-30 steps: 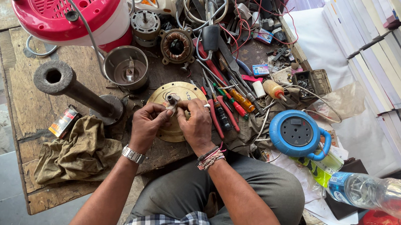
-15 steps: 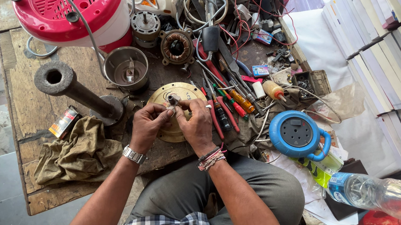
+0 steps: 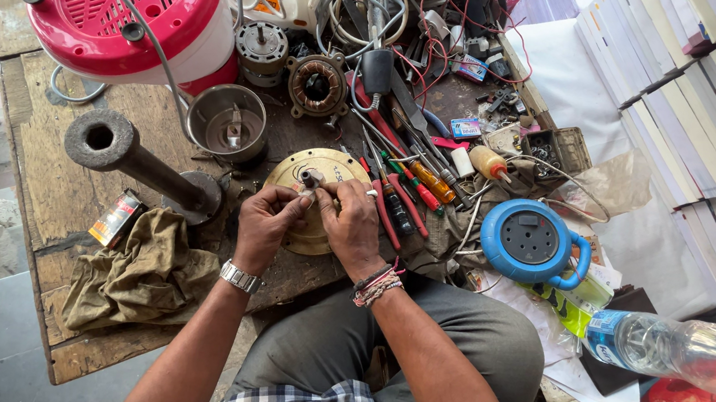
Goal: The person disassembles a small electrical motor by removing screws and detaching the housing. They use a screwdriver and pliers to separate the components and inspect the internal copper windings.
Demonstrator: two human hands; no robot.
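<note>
A round gold-coloured metal motor cover lies flat on the worn wooden workbench. Both my hands are over it. My left hand, with a metal watch on the wrist, pinches a small grey metal part at the cover's centre. My right hand, with thread bracelets on the wrist, closes its fingertips on the same small part from the right side. Whether the part is attached to the cover is unclear.
A red and white fan housing stands at the back left, a steel cup and a dark metal pipe stand beside it. Screwdrivers, a motor stator, wires, a blue extension reel, an olive rag, a plastic bottle.
Both hands stay on the cover's centre; the fingers have shifted slightly around the small part. The cover has not moved.
</note>
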